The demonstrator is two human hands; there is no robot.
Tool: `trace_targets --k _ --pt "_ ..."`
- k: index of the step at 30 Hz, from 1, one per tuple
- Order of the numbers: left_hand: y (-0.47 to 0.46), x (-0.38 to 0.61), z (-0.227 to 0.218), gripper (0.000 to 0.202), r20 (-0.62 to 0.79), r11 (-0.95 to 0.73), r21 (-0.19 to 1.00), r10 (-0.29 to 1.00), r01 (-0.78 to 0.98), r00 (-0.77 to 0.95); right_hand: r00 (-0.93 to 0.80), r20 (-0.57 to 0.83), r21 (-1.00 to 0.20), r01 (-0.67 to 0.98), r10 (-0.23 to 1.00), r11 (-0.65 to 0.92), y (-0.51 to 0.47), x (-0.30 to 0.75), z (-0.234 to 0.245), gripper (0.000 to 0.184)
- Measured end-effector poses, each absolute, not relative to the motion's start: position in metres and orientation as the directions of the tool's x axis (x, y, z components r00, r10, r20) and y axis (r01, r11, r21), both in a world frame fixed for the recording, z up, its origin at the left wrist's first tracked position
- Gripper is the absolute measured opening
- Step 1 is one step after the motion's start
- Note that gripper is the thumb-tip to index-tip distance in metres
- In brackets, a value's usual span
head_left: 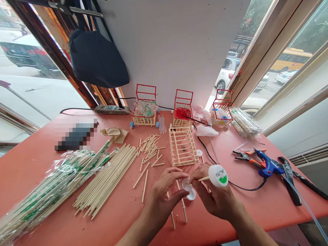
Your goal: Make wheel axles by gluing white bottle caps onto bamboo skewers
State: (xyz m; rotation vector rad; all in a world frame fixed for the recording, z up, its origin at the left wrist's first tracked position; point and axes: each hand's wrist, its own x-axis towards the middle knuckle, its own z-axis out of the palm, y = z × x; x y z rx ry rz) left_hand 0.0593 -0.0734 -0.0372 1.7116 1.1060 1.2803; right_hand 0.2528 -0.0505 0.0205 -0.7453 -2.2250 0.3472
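Between the thumb and fingers of my left hand [166, 188] is a small white bottle cap [186, 185]. My right hand [216, 198] grips a short wooden stick [204, 178] whose outer end carries a white cap with a green mark and writing [217, 175]. The fingertips of my right hand meet the cap in my left hand; whether the stick's inner end touches it is hidden. Another white cap [191, 195] lies just below, beside thin sticks [184, 212] on the table. Beyond my hands is a frame built of wooden sticks [183, 147].
Small stick carts with red handles [145, 118] line the back. Cut stick pieces [151, 147], long sticks [107, 181] and bagged sticks [58, 184] lie left. At right are a blue glue gun [269, 162], pliers [246, 156] and a black cord [246, 188].
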Motion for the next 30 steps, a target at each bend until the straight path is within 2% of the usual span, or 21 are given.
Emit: trace_targets --k 13,17,21,30 --pt "-0.0739 0.0597 -0.0326 0.024 0.345 -0.368 0.905 0.928 0.211 0.141 -0.556 0.561 -0.444 0.423 0.613 0.79 -0.0509 0.2541 0.0184 0.015" --pt "-0.0717 0.0602 -0.0336 0.032 0.386 -0.411 0.884 0.91 0.223 0.149 -0.552 0.566 -0.454 0.412 0.613 0.79 -0.051 0.2525 0.0211 0.016" --pt "-0.0697 0.0606 -0.0329 0.025 0.452 -0.481 0.851 0.875 0.211 0.172 -0.548 0.56 -0.485 0.392 0.622 0.782 -0.0514 0.2514 0.0218 0.016" --pt "-0.0705 0.0613 -0.0318 0.024 0.416 -0.442 0.874 0.895 0.201 0.16 -0.555 0.56 -0.502 0.363 0.615 0.785 -0.0512 0.2498 0.021 0.018"
